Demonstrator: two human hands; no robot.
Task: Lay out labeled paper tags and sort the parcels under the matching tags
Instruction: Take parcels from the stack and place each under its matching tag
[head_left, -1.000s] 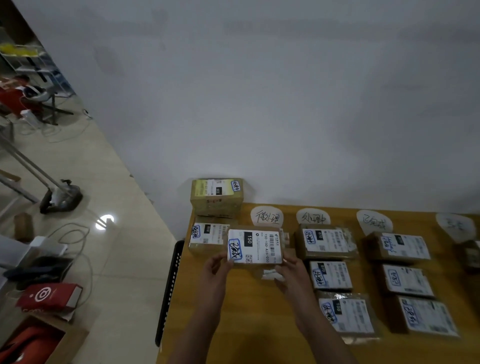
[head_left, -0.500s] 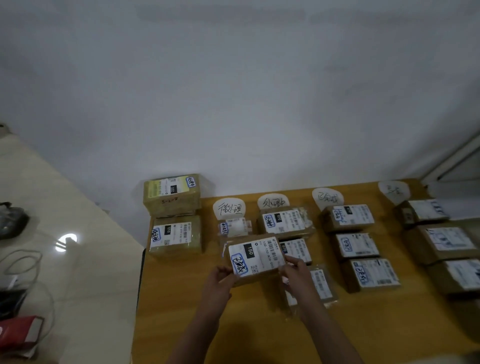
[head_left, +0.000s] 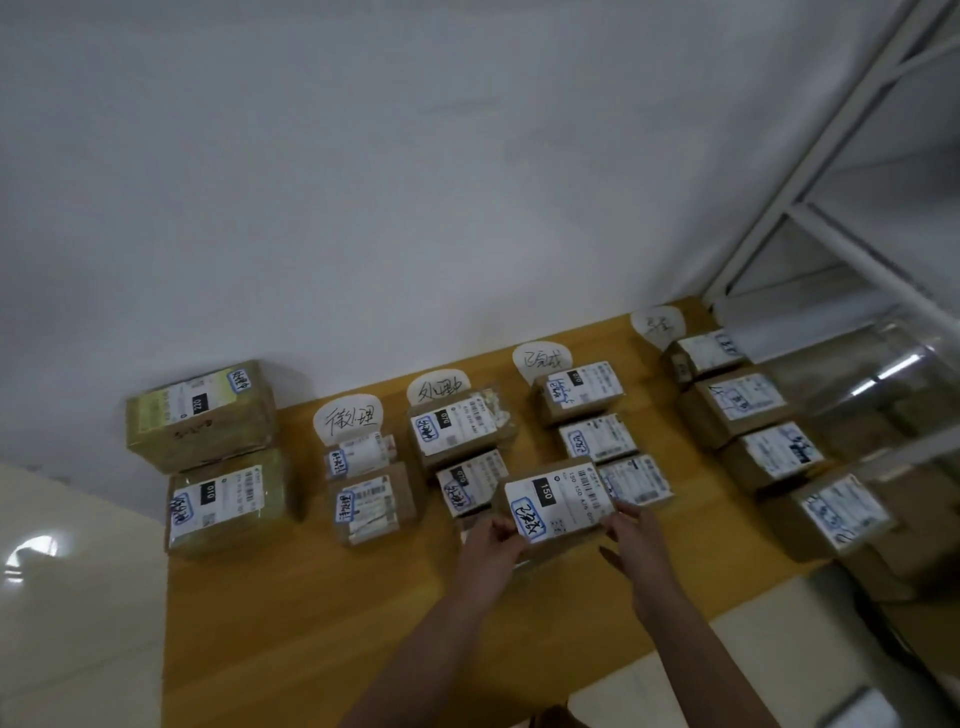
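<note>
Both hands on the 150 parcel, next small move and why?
Probably set the 150 parcel down at the near end of the third column, under the third tag. Left hand and right hand hold it there, and its handwritten mark seems to match.

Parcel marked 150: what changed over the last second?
The brown cardboard parcel marked 150, in the grip of the left hand and right hand throughout, travelled right from the first white paper tag column to the front of the third tag's column. The laid-out parcels and tags stayed put.
</note>
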